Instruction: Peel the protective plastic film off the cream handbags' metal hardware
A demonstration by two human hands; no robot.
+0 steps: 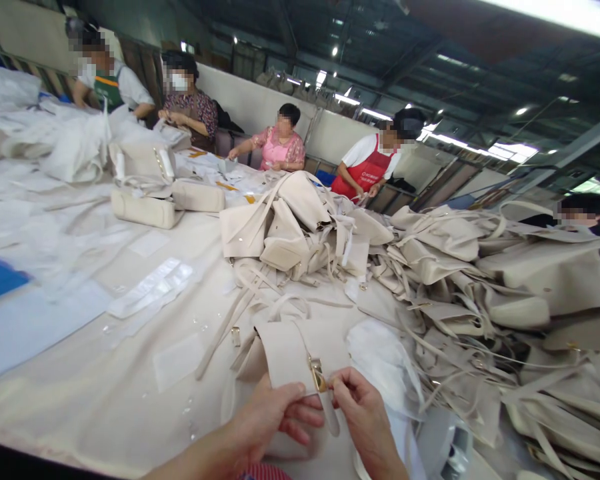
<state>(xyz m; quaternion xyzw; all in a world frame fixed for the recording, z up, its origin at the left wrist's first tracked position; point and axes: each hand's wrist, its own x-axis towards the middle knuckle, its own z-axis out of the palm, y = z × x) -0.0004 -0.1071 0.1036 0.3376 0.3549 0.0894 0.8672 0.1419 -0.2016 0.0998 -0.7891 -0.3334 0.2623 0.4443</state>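
Note:
A beige handbag (293,343) lies on the table in front of me, its flap toward me. My left hand (285,410) grips the flap's lower edge, thumb on top and fingers beneath. On the flap sits a gold buckle (317,375), with a short beige strap (330,413) hanging below it. My right hand (357,400) is closed in a pinch just right of the buckle, close against the strap. What lies between its fingertips is too small or hidden to make out. A loose gold fitting (235,336) rests left of the bag.
A large heap of beige bags (480,280) fills the right side. More bags (290,227) are piled ahead, and finished-looking ones (145,207) stand further left. Clear plastic strips (153,287) and a blue object (0,277) lie at left. Several people work along the table's far side.

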